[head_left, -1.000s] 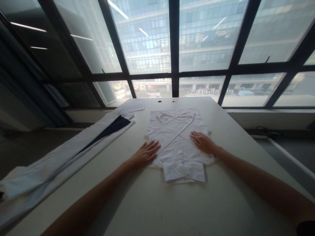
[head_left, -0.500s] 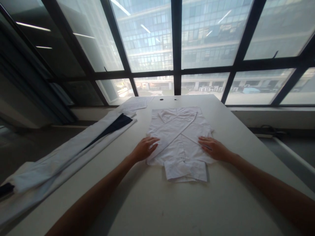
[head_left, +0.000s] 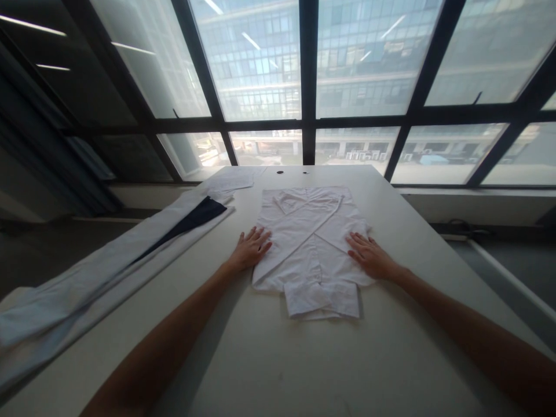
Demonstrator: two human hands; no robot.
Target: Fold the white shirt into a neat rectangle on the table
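A white shirt (head_left: 299,237) lies folded on the white table (head_left: 260,359), its sleeves crossed over the body and the cuffs sticking out at the near end. Flat against its left edge rests my left hand (head_left: 251,248), fingers spread. My right hand (head_left: 369,255) lies on the right edge with its fingers stretched toward the middle. Neither hand grips the cloth. Small wrinkles run across the fabric.
Along the table's left side lies a heap of white garments (head_left: 130,278) with a dark navy piece (head_left: 186,226) among them. Behind it is a flat white sheet (head_left: 230,180). Tall windows (head_left: 264,63) stand beyond the far table edge.
Both hands have shifted slightly outward or away along the shirt's edges, the left one with fingers more spread. The whole view has moved a little; the shirt keeps its folded shape.
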